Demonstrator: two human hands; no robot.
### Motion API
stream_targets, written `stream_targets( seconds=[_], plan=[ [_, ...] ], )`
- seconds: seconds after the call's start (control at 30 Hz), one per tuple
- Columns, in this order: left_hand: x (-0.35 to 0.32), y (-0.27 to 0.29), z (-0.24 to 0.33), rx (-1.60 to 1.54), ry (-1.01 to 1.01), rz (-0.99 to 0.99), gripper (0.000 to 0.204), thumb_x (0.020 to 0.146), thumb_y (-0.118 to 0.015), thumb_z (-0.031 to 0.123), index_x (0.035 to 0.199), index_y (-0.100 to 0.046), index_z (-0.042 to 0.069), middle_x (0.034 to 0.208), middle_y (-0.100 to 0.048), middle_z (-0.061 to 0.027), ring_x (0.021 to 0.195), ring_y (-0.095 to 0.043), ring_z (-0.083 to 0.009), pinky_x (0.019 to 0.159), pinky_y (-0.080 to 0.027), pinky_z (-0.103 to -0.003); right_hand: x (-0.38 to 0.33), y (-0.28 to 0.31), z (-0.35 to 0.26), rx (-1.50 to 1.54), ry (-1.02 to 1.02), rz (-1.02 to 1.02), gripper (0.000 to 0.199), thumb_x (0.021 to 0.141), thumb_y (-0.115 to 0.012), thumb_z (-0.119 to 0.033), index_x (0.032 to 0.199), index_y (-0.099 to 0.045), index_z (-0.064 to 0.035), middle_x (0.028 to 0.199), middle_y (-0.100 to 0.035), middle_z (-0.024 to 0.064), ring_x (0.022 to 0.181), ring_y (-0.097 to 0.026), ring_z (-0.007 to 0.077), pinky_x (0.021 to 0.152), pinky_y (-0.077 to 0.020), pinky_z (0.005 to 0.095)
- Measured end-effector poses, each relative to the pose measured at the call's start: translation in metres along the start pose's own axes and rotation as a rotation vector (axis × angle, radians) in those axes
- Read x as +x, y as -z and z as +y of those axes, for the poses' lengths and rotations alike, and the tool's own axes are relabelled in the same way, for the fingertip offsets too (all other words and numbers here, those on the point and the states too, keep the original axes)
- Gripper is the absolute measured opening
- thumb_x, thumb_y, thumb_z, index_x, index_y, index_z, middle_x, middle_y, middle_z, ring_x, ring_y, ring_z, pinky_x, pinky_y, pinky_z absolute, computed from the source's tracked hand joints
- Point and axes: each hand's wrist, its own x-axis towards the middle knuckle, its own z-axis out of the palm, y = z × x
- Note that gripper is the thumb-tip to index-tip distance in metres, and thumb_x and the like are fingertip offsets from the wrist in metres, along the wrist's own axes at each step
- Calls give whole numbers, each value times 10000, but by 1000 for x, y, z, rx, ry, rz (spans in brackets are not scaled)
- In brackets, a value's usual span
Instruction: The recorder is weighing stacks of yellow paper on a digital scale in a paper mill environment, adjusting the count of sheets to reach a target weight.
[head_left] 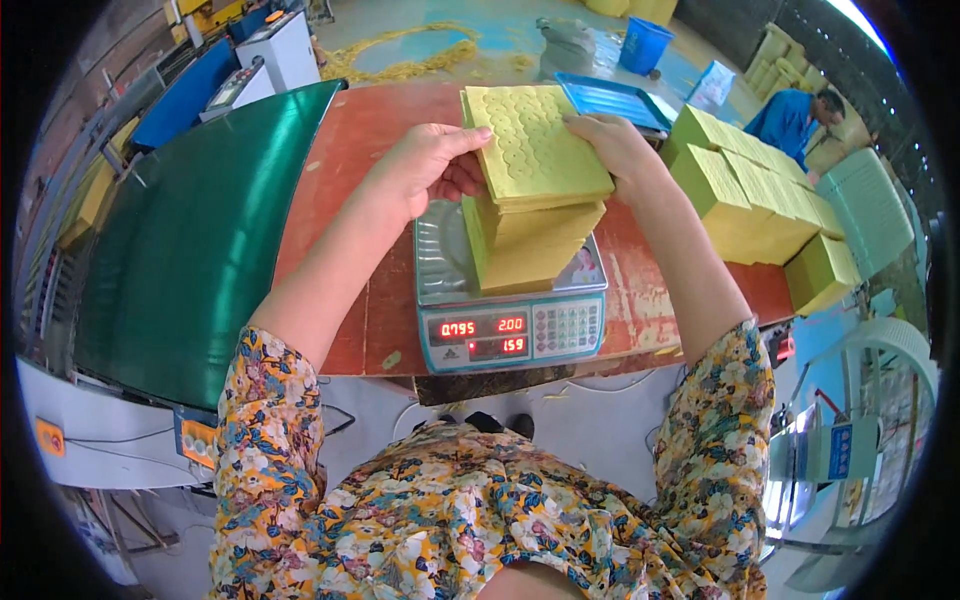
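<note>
A bundle of yellow paper sheets (535, 150) with rows of stamped round patterns is between my hands. My left hand (435, 165) grips its left edge, thumb on top and fingers curled. At the far right corner, my right hand (615, 150) is closed on the bundle, some fingers hidden behind it. Directly below stands a taller stack of yellow paper (530, 250) on the metal pan of a digital scale (565, 330), whose red display is lit. Whether the bundle rests on this stack or hangs just above it, I cannot tell.
The scale stands on a worn red table (355, 230). Left of it slopes a green conveyor belt (190, 260). Several yellow paper stacks (740, 205) line the right side, near a person in blue (785, 125). A blue tray (600, 97) lies beyond my right hand.
</note>
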Motion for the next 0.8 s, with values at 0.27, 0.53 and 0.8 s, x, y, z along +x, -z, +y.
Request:
stream_targets(
  seconds=[0.27, 0.53, 0.8],
  plan=[
    [3, 1, -2, 24, 64, 58, 262, 879, -682, 326, 812, -664, 74, 658, -639, -32, 510, -561, -107, 449, -404, -235, 6, 11, 5, -95, 9, 9, 218, 852, -679, -131, 946, -671, 66, 694, -589, 60, 517, -520, 126, 404, -342, 272],
    [-6, -8, -1, 96, 47, 134, 293, 879, -679, 365, 812, -663, 81, 653, -635, -31, 486, -547, -108, 438, -393, -228, 13, 15, 19, -132, 56, -15, 302, 841, -712, -173, 1049, -675, 44, 839, -671, 74, 680, -623, 129, 550, -497, 268],
    [-9, -17, -8, 84, 10, 259, 294, 884, -675, 368, 769, -614, 104, 625, -598, -18, 481, -514, -110, 448, -371, -240, 15, 17, 26, -232, 121, 5, 307, 824, -724, -181, 1026, -698, 49, 760, -641, 43, 620, -565, 112, 514, -431, 260]
  ],
)
